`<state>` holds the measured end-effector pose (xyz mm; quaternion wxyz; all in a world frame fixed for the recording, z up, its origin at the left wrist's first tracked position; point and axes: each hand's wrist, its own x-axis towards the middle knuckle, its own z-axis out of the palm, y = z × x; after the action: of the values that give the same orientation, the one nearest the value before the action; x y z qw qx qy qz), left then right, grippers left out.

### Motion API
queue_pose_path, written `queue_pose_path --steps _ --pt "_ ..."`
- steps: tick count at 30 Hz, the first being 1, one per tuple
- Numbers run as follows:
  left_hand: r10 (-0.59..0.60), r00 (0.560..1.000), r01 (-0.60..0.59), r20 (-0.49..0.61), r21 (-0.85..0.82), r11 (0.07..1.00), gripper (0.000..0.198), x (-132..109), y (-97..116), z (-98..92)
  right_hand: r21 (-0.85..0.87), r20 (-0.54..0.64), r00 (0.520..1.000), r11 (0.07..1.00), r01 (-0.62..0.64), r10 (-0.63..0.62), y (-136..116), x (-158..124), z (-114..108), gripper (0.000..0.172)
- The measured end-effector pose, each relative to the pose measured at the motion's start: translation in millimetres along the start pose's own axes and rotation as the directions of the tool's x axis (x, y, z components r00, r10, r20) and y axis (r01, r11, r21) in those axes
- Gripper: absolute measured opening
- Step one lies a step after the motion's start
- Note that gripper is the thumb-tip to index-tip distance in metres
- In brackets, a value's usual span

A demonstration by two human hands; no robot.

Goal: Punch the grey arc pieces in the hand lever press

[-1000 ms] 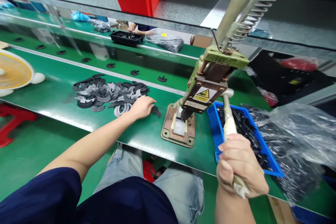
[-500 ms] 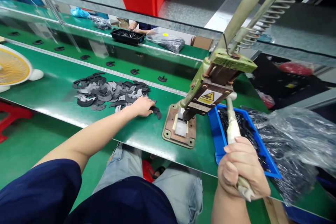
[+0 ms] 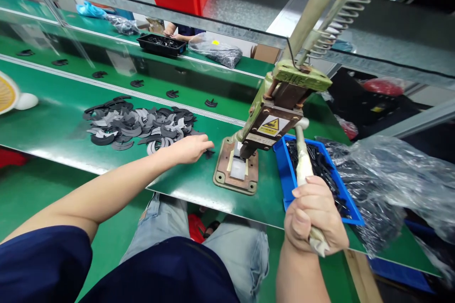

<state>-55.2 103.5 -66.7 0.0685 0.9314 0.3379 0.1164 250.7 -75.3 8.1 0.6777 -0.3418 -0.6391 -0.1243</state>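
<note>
The right hand is closed in a fist around the lower end of the lever handle, thumb on top, over what looks like a cloth wrap. The handle rises to the green press, whose ram stands over a pale block on the base plate; no part shows in the nest. The left hand lies palm down, fingers pressed together and stretched flat, fingertips on a dark crescent piece just beside the base plate. Whether the thumb pinches it from below is hidden. Behind that hand a loose pile of crescents spreads over the green surface.

Right of the press sits a blue tray of dark parts, with a crumpled plastic bag against it. Single pieces lie spaced along the far belt, and another person's forearm rests by a black tray.

The risk lies in the pairing: one hand is on the lever while the other works close to the ram. A pull made before the fingers are clear of the nest could pinch them. A flat piece slid by fingertips alone could also sit crooked on the block.
</note>
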Motion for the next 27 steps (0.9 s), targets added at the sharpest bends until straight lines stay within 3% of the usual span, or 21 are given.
queue_pose_path --steps 3,5,8,11,15,19,23,27 --pt "0.066 0.997 -0.065 0.048 -0.028 0.998 0.030 -1.1 16.9 7.2 0.019 0.013 1.000 1.000 -0.009 0.009 -1.2 -0.2 0.3 0.024" --pt "0.045 0.999 -0.043 0.014 -0.109 0.993 0.029 -0.4 24.9 17.5 0.035 0.017 1.000 0.999 0.000 -0.001 -1.1 -0.1 0.0 0.024" --pt "-0.121 0.990 0.092 -0.067 -0.332 0.939 0.028 1.0 33.0 37.2 0.037 0.019 1.000 0.999 -0.004 0.003 -0.8 0.3 -0.6 0.023" --pt "-0.297 0.950 0.220 -0.095 -0.469 0.855 0.018 0.0 36.8 53.1 0.035 0.018 1.000 0.999 -0.001 0.001 -0.8 0.4 -1.2 0.022" --pt "-0.331 0.935 0.228 -0.128 -0.498 0.837 0.016 -1.7 33.3 54.8 0.041 0.022 1.000 0.999 -0.007 0.006 -0.8 -0.4 -1.6 0.022" --pt "-0.417 0.906 0.335 0.064 -0.711 0.618 0.025 10.5 31.4 39.7 0.040 0.013 1.000 0.999 0.009 -0.009 -0.1 -1.4 -0.5 0.022" --pt "-0.374 0.900 0.389 0.223 -0.799 0.459 0.033 37.5 47.0 28.1 0.052 -0.012 1.000 0.998 0.022 -0.022 0.5 -1.3 -0.2 0.023" --pt "-0.307 0.892 0.422 0.332 -0.856 0.300 0.037 61.2 61.7 28.9 0.021 0.039 0.999 1.000 -0.001 0.000 -0.5 -1.2 -3.0 0.022"
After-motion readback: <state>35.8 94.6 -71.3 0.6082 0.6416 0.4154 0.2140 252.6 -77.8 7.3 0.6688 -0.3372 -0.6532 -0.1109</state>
